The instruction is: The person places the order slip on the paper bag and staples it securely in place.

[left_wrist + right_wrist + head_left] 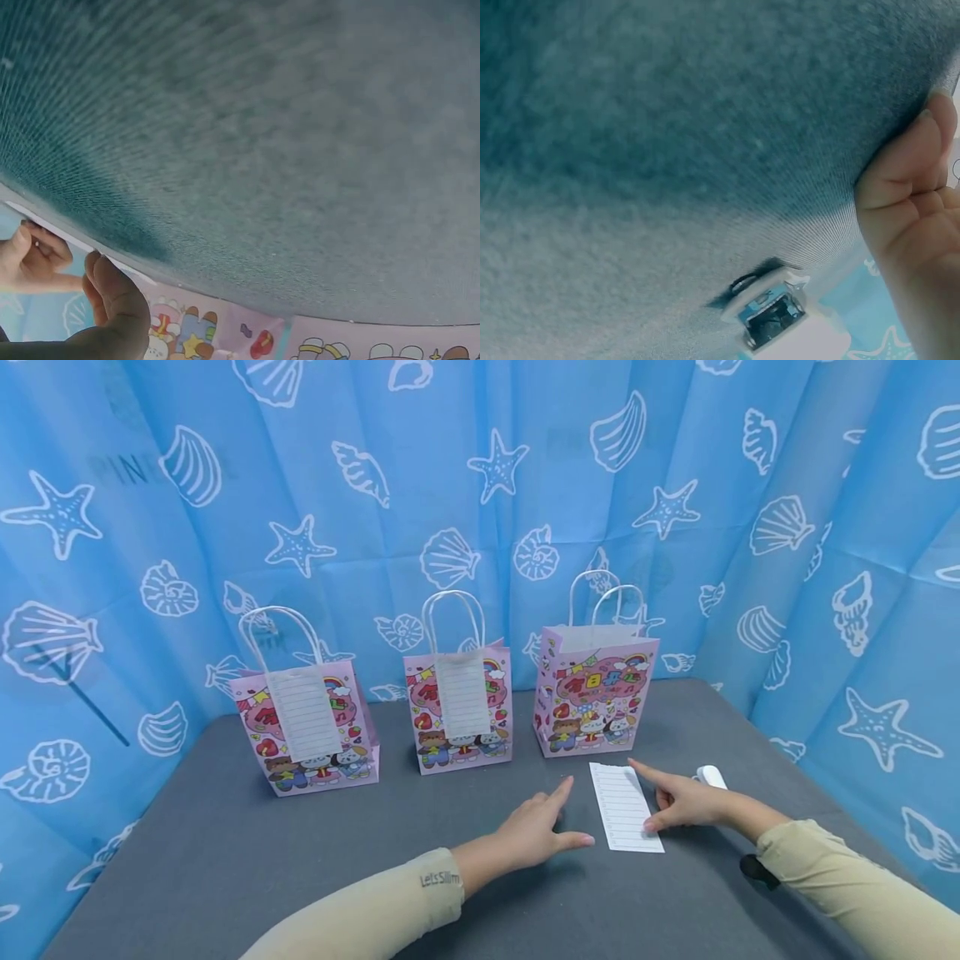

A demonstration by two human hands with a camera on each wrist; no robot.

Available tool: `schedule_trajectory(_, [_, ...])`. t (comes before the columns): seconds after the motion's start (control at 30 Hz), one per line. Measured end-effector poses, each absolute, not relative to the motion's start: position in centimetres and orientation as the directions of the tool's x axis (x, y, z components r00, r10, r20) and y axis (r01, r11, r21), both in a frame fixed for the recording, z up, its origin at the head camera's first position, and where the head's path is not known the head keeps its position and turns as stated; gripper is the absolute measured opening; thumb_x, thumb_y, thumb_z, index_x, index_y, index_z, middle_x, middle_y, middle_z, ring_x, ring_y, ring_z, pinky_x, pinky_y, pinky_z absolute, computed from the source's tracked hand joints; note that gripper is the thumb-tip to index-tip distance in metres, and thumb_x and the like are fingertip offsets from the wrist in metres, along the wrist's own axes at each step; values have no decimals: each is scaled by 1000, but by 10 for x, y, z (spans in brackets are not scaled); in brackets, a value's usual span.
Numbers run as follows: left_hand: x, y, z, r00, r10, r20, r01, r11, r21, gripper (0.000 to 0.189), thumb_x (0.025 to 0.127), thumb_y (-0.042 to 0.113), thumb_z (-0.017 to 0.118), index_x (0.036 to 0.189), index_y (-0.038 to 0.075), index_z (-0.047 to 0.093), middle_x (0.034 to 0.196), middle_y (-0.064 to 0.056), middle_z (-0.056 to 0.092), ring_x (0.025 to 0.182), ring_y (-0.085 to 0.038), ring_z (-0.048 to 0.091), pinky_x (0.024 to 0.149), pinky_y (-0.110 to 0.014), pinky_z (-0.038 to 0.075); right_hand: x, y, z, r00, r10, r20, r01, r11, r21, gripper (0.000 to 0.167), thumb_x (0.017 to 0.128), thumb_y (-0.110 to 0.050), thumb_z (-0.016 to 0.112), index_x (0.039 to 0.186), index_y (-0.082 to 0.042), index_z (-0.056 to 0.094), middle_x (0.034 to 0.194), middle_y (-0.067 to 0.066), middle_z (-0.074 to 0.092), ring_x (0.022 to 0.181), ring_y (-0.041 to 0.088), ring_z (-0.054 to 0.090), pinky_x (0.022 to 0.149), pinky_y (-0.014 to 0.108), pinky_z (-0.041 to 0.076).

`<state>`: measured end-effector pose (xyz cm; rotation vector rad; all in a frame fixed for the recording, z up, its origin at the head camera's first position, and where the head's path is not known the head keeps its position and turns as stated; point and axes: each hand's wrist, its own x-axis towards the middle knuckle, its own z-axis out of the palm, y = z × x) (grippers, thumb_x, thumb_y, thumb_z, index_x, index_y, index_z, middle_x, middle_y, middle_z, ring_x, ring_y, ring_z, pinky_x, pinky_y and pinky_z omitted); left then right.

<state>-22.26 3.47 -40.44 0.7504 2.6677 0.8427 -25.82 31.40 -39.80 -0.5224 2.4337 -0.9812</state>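
A lined white paper strip (626, 810) lies flat on the grey table, in front of the right-hand bag. My right hand (686, 802) touches its right side, index finger stretched to the top corner and thumb at the lower edge. To the strip's left, my left hand (525, 831) holds nothing, its index finger and thumb spread apart close over the table. In the left wrist view both the left hand (116, 307) and right hand (34, 259) show near the strip's thin edge. Behind the right hand sits a small white rounded object (810, 334) with a dark metallic part, mostly hidden in the head view.
Three pink cartoon gift bags with white handles stand along the back: left bag (360, 727), middle bag (498, 702) and right bag (600, 693). Similar strips hang on the front of the left and middle bags. A blue shell-print curtain (480, 510) surrounds the grey table (262, 860).
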Motion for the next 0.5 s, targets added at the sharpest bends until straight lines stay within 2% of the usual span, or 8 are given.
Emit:
schedule_trajectory(0.17, [-224, 39, -404, -834, 544, -86, 393, 697, 600, 85, 88, 47, 69, 154, 14, 27, 101, -4, 61, 89, -14, 58, 78, -33, 49, -259, 312, -397, -830, -469, -301, -143, 701, -699, 102, 85, -25, 77, 151, 7, 7, 71, 4, 46, 62, 16, 43, 54, 25, 35])
schedule_trajectory(0.37, [-228, 44, -405, -833, 540, -123, 363, 701, 614, 85, 88, 46, 70, 155, 16, 26, 104, -4, 62, 91, -14, 59, 80, -34, 50, -259, 310, -395, -835, -442, -328, -113, 722, -683, 102, 84, -26, 78, 151, 6, 8, 72, 5, 46, 61, 17, 43, 53, 26, 35])
schedule_trajectory(0.5, [-233, 50, -405, -832, 535, -147, 338, 699, 630, 86, 87, 43, 71, 155, 17, 25, 99, -1, 61, 81, -10, 56, 73, -29, 48, -259, 310, -395, -834, -446, -325, -118, 720, -684, 102, 84, -24, 78, 151, 8, 7, 70, 4, 46, 60, 17, 43, 52, 26, 35])
